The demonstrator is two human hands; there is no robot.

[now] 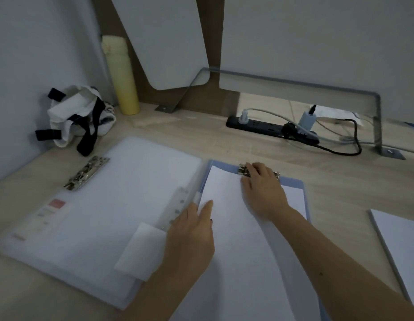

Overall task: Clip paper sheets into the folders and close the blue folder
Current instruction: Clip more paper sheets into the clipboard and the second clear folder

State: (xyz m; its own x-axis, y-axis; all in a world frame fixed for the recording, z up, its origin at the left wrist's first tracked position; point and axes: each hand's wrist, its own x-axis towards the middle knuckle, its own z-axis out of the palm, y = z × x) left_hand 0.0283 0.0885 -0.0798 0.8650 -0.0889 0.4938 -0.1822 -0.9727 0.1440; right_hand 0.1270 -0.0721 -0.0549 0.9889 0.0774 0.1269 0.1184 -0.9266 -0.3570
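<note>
Head view: nearest, the left hand lies flat with its fingers straight on the left edge of the sheets, forefinger pointing away along the fold. The sheets are white and blank, and cover almost the whole of the blue folder. The folder lies open on the desk, right of centre, with only a pale blue border showing along its top and right sides. Just left of it, touching at the spine, a clear folder lies open too, frosted white, with a small white card at its near corner. At the right edge a stack of white paper lies apart from the folders.

Further on, the right hand reaches to the top edge of the sheets, its fingers curled over the metal clip and its thumb just below it on the paper (the hand hides whether the clip bites the sheets). A second clip sits at the clear folder's far left corner.

Farthest, by the wall, are a white bag with black straps, an upright yellow bottle and a black power strip with plugs in it.
</note>
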